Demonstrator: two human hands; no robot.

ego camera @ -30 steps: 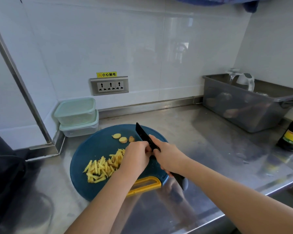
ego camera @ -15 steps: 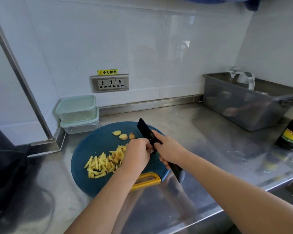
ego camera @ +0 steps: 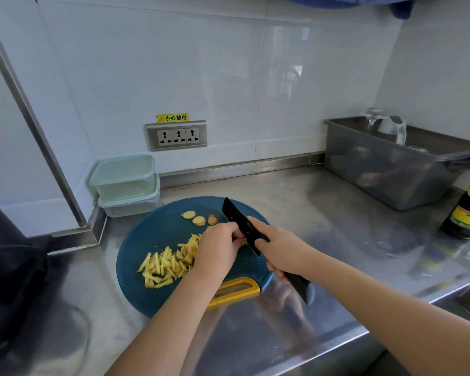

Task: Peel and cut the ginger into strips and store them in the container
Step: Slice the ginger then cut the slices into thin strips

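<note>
Single head cam, wide-angle, looking fwd & down — close over steel counter [ego camera: 323,213], wall [ego camera: 228,77] behind

Steel counter [ego camera: 310,207]. Triple wall socket [ego camera: 177,136], 12 o'clock; yellow warning label [ego camera: 172,118] just above. Grey plastic bin [ego camera: 385,172], 2 o'clock, clear jug [ego camera: 388,128] inside. Dark bottle [ego camera: 467,213], 3 o'clock. Black bag [ego camera: 8,280], 9 o'clock.

Left hand [ego camera: 218,246] curled, fingertips down; right hand [ego camera: 281,249] clenched, forefinger extended.
</note>
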